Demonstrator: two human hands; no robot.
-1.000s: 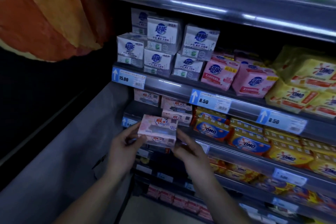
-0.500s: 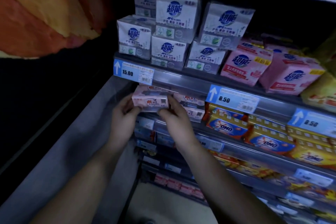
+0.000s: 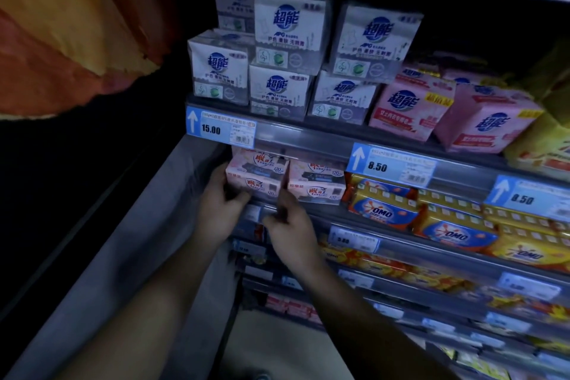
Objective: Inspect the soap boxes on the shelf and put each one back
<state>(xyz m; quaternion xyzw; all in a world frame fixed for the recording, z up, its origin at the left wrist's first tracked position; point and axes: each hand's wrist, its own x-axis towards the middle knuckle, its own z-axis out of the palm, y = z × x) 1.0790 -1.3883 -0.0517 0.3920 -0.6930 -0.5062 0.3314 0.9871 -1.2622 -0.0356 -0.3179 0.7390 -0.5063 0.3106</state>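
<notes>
A pink soap box (image 3: 257,174) rests at the left end of the second shelf (image 3: 401,244), under the 15.00 price tag (image 3: 220,129). My left hand (image 3: 220,205) grips its left side, thumb on the front face. My right hand (image 3: 288,224) is just below the box's lower right corner; its fingers are loose and hold nothing. A second pink soap box (image 3: 316,185) stands right beside the first, touching it.
White soap packs (image 3: 287,31) and pink packs (image 3: 410,105) are stacked on the shelf above. Yellow OMO packs (image 3: 382,210) fill the shelf to the right, under 8.50 tags (image 3: 390,166). A grey side panel (image 3: 138,241) borders the left. Orange fabric (image 3: 61,25) hangs at upper left.
Both hands carried the pink soap box up and forward onto the shelf's left end. The right hand has come off it and dropped slightly; the left hand still holds it.
</notes>
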